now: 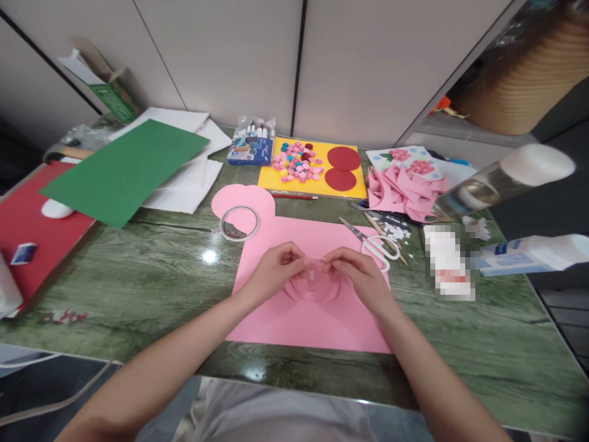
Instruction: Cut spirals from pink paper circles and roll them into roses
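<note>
Both my hands meet over a large pink paper sheet (285,319) lying on the green marble table (151,288). My left hand (273,270) and my right hand (361,276) pinch the top of a curved pink paper piece (313,288) between their fingertips. A small strip of clear tape (311,272) sits on that piece where the fingers meet. White-handled scissors (375,242) lie just beyond my right hand. A roll of tape (239,222) rests on a pink paper circle (243,199) beyond my left hand.
A yellow sheet (269,178) with small pink and blue bits and two red circles (343,169) lies at the back. Pink paper scraps (405,187) lie right of it. Green paper (124,169), white sheets, a red board (27,233) stand left. Bottles (501,181) stand right.
</note>
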